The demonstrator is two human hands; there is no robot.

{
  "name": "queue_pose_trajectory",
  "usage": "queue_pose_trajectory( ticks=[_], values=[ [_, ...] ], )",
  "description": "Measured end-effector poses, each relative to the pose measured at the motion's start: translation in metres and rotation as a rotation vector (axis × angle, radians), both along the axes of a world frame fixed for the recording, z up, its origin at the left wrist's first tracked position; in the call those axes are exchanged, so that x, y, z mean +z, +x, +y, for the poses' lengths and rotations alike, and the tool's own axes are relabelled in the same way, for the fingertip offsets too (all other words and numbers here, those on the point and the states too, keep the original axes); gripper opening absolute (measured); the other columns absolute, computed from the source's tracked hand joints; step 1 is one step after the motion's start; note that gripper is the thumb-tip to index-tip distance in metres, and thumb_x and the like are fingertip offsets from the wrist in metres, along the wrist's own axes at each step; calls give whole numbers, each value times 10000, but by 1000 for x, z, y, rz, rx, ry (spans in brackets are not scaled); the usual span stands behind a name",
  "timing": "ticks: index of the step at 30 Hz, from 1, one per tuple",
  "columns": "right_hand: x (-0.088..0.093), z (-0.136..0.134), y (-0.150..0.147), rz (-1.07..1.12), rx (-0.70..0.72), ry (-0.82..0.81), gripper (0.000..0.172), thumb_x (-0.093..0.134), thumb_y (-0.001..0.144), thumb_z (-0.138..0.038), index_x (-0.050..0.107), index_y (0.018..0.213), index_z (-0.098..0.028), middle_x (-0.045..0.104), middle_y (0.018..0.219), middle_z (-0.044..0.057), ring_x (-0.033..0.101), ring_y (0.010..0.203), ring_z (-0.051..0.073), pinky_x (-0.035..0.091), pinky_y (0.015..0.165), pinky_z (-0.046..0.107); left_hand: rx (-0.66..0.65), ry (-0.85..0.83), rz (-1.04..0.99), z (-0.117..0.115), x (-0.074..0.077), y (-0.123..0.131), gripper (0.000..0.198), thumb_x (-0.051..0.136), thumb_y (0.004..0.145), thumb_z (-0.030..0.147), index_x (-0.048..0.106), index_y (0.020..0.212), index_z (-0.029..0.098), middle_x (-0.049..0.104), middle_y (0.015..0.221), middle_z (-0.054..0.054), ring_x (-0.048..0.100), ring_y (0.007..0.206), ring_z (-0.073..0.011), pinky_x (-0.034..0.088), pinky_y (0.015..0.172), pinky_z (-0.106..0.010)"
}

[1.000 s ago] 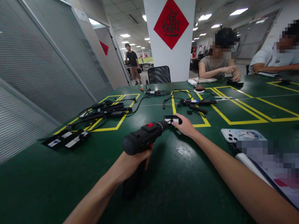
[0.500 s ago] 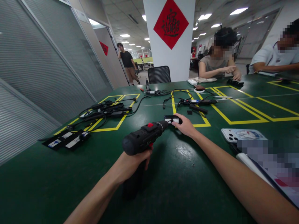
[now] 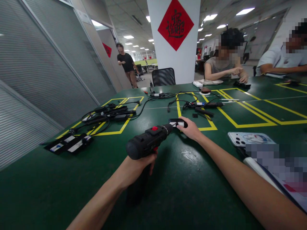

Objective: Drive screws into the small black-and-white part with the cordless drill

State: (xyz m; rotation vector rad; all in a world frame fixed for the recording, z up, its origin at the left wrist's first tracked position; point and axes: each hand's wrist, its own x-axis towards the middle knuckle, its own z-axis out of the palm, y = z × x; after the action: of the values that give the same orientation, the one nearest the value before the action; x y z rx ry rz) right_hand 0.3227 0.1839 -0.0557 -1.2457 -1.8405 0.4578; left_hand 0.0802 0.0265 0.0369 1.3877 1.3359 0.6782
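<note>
My left hand (image 3: 141, 164) is wrapped round the handle of a black cordless drill (image 3: 146, 142) with a red switch on top. The drill's chuck points forward and to the right, at a small black-and-white block (image 3: 174, 122). Fingers and thumb of my right hand (image 3: 190, 128) grip that block from its right side, above the green table. The bit's tip meets or nearly meets the block's near face; exact contact is too small to tell.
Black cables and adapters (image 3: 112, 112) lie in a taped box at left, near black pouches (image 3: 68, 142). A soldering-iron-like tool (image 3: 206, 104) and black pieces (image 3: 203, 111) lie ahead. A phone (image 3: 250, 138) rests at right. Two people sit across the table (image 3: 155, 191).
My hands, the drill and the block hold nearly the same place. In the background, the standing person has shifted left and lowered an arm.
</note>
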Motion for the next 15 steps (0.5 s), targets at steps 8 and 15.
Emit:
queue_pose_trajectory(
  ticks=[8, 15],
  values=[
    [-3, 2, -1, 2, -5, 8, 482, 603, 784, -341, 547, 1238, -191, 600, 1188, 83, 565, 1071, 227, 422, 953, 370, -10, 4, -6, 0, 0, 0, 145, 534, 828, 285, 557, 919, 174, 577, 592, 29, 538, 552, -134, 439, 580, -272],
    [-4, 3, 1, -2, -9, 14, 475, 599, 786, -345, 545, 1237, -204, 601, 1183, 75, 564, 1068, 225, 419, 954, 372, -22, 1, -14, 1, -2, -2, 164, 533, 836, 303, 557, 930, 170, 570, 597, 25, 532, 572, -136, 443, 596, -277]
  ],
)
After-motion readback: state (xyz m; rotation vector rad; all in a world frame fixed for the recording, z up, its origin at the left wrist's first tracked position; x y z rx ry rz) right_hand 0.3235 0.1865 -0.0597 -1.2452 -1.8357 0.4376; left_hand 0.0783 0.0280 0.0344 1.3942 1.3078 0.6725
